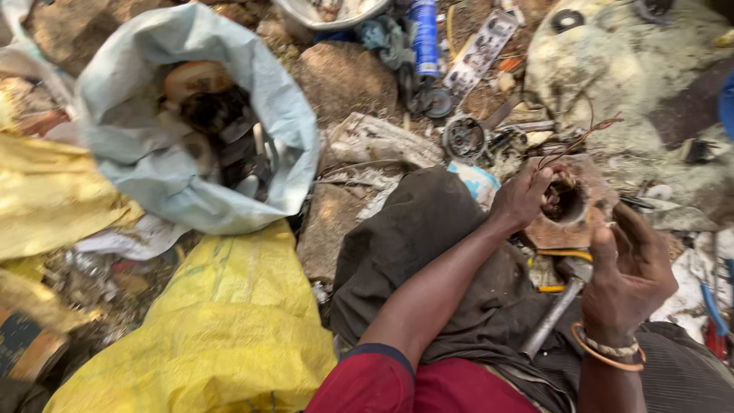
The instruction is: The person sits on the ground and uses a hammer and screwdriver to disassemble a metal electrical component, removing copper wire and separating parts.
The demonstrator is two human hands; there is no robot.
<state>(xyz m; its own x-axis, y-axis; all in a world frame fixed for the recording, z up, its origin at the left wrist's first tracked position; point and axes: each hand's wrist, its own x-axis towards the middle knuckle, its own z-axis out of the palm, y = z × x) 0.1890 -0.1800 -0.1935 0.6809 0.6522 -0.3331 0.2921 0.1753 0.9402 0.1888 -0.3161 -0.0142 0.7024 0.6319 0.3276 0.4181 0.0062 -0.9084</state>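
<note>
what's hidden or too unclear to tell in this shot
Head view only:
- Rusty motor part: the left hand covers its near side.
- Right hand: grip unclear, fingers blurred.
- Pale sack: contents dark, unidentifiable.
- Hammer: handle end hidden by the lap.
- Blue can: cut off at the top edge.

Pale sack (138, 145): open at my left, dark metal scrap inside.
Yellow sack (229, 329): lying crumpled just below the pale one.
Blue can (424, 34): on the dirt at the top.
Round metal part (464, 138): near my knee, among rubble.
Hammer (558, 306): resting across my lap.
</note>
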